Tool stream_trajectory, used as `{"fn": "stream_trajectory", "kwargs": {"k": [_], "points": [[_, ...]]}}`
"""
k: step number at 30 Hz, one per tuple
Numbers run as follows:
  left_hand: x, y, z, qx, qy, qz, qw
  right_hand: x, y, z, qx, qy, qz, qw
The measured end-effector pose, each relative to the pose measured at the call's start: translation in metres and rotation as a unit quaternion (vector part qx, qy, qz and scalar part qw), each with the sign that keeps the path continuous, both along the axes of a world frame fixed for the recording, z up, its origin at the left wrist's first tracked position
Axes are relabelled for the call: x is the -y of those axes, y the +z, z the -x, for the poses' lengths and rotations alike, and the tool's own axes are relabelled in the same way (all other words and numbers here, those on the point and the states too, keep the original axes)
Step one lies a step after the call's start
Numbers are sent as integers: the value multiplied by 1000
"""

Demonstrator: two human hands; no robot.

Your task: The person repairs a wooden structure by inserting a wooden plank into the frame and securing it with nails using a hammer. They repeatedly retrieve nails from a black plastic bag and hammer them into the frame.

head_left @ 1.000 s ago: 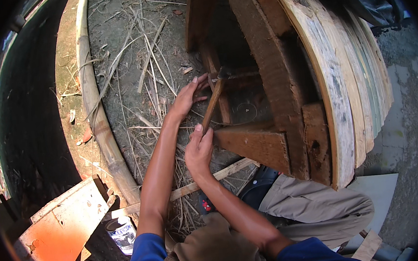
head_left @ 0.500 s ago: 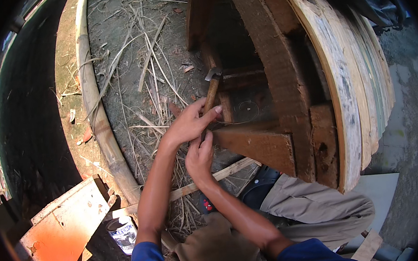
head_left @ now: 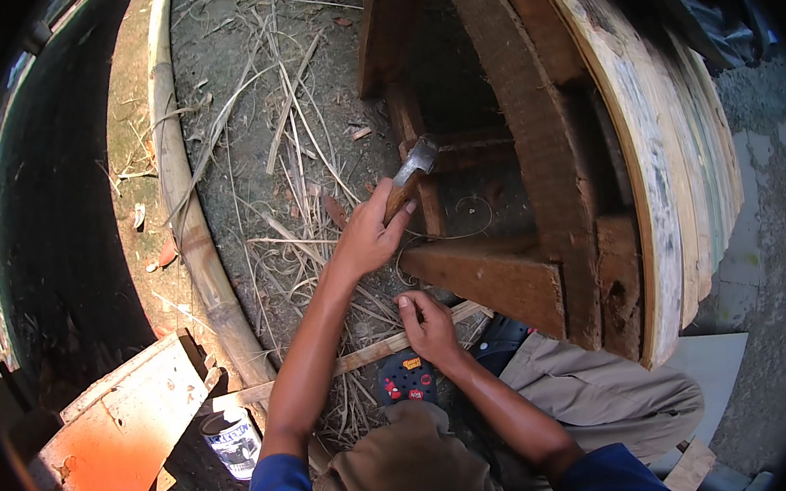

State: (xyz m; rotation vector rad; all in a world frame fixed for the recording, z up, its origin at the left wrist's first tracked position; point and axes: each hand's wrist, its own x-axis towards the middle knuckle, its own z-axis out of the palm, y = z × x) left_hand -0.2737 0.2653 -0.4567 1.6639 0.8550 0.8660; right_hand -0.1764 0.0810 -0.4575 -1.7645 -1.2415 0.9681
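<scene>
Wood-handled hammer (head_left: 413, 168) was gripped tight in the left hand (head_left: 372, 236), metal head aimed at 1 o'clock, right by the brown wooden frame (head_left: 549, 145) (couldn't tell if they touched, sorry). Right hand (head_left: 431, 327) was down at 5 o'clock from the left one, fingers half curled, and I couldn't make out whether it pinched anything. Also around that left hand: bamboo pole (head_left: 196, 233) at 9, printed can (head_left: 233, 447) at 7, orange-and-white board (head_left: 118, 442) at 8.
</scene>
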Motion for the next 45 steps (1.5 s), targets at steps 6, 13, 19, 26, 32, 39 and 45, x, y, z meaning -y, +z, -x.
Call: {"fn": "stream_trajectory", "kwargs": {"k": [6,13,19,26,32,39,45], "points": [[-9,23,-1,-53,3,67,996,-3,-5,3,-1,24,-18,1000],[-6,3,-17,-113,-22,23,993,3,-6,6,-28,21,-22,999],[-3,31,-22,-39,8,3,999,6,-6,4,-38,-4,7,999],[-4,64,-16,-74,-12,88,993,8,-10,-1,-26,-14,5,1000],[-6,-3,-4,-98,7,28,995,3,-8,5,-25,5,-12,1000],[-7,12,-8,-94,12,10,995,7,-11,2,-21,-3,16,1000],[-3,51,-18,-54,6,65,996,8,-9,0,-7,-9,20,1000]]}}
